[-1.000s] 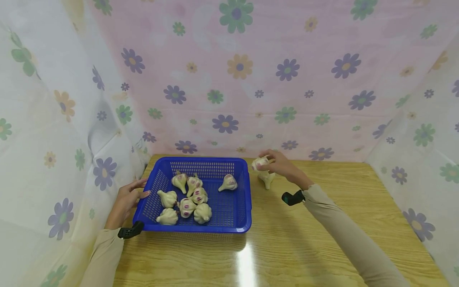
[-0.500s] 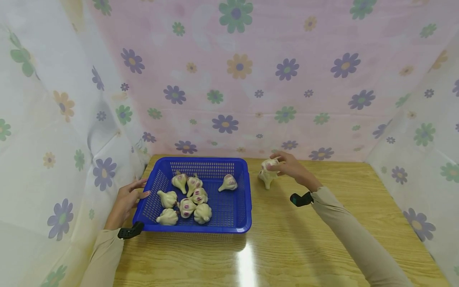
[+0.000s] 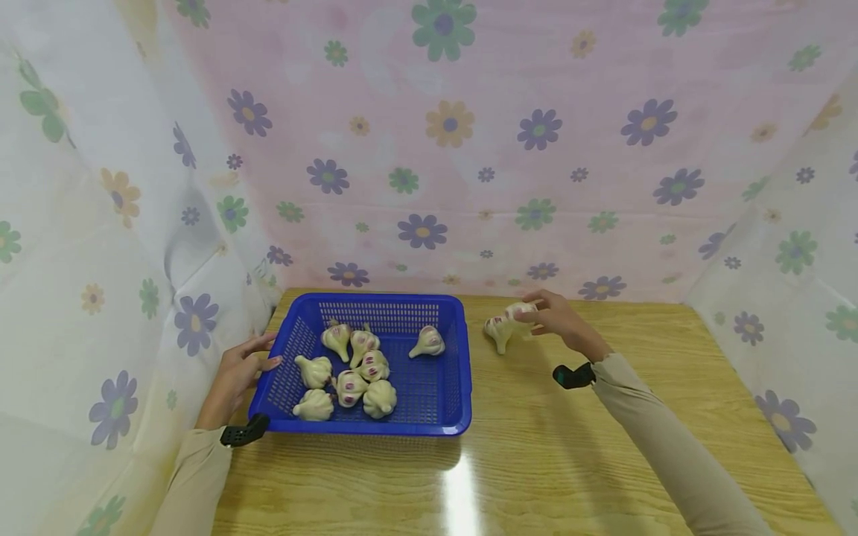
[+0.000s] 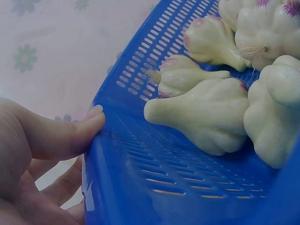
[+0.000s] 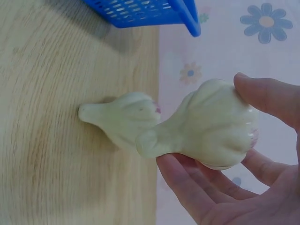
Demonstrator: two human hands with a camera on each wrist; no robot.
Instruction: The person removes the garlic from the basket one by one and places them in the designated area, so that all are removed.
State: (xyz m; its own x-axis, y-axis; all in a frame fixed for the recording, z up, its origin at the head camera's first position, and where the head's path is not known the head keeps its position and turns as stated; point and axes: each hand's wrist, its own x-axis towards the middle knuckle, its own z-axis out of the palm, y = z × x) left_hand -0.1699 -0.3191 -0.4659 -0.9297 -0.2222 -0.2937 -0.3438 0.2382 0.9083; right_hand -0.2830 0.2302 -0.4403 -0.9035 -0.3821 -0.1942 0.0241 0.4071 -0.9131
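Observation:
My right hand (image 3: 559, 321) pinches a garlic bulb (image 5: 213, 124) between thumb and fingers, its stem pointing away from the palm. Just left of it, another garlic bulb (image 3: 498, 333) lies on the wooden table; the held one overlaps it in the right wrist view. At the far left, my left hand (image 3: 236, 372) grips the rim of a blue plastic basket (image 3: 362, 428), thumb on top and fingers outside, as the left wrist view shows. Several garlic bulbs sit inside, mostly bunched in the left half, with one bulb (image 3: 427, 341) apart at the right.
The wooden table (image 3: 536, 476) runs in front of and to the right of the basket. Behind it hangs a pink flowered cloth (image 3: 496, 201), and white flowered cloths close off the left and right sides. Black wrist cameras (image 3: 574, 376) sit on both wrists.
My right hand has moved right, away from the basket, carrying the garlic bulb past the one on the table and slightly lower in view. The left hand and basket have stayed put.

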